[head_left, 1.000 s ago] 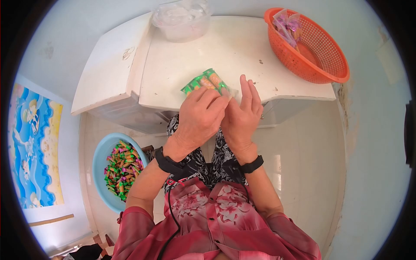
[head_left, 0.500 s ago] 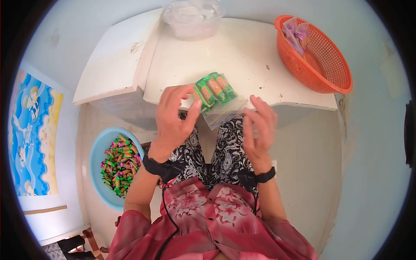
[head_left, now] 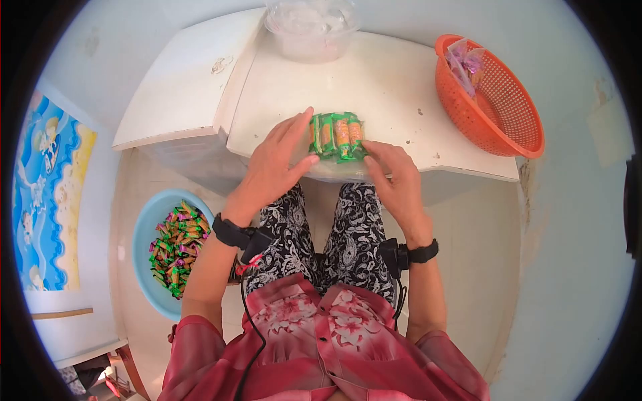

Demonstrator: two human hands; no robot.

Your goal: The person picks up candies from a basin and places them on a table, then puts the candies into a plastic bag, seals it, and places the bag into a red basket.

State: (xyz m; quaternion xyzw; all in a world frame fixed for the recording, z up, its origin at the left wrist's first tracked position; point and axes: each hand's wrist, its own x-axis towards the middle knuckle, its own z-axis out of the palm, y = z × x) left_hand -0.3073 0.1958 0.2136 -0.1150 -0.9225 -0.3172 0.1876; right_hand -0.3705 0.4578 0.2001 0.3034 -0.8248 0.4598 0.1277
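Note:
A clear plastic bag with several green-wrapped snack sticks [head_left: 336,137] lies near the table's front edge, the sticks side by side. Its unfilled end hangs toward my lap. At the bag's left side is my left hand [head_left: 277,157], open, with fingers stretched out and thumb apart. My right hand [head_left: 396,179] is at the bag's lower right corner, its fingertips against the plastic and the fingers apart. Neither hand is closed round the bag.
On the white table [head_left: 281,87] stand a clear plastic tub [head_left: 311,40] at the back and an orange basket [head_left: 491,113] at the right, holding a purple-wrapped bag [head_left: 466,67]. A blue basin [head_left: 142,250] of wrapped snacks is on the floor at left.
The bag has turned from slanting to nearly straight, its sticks now lined up toward me. Both hands have come in closer to its sides; my right fingers now touch it.

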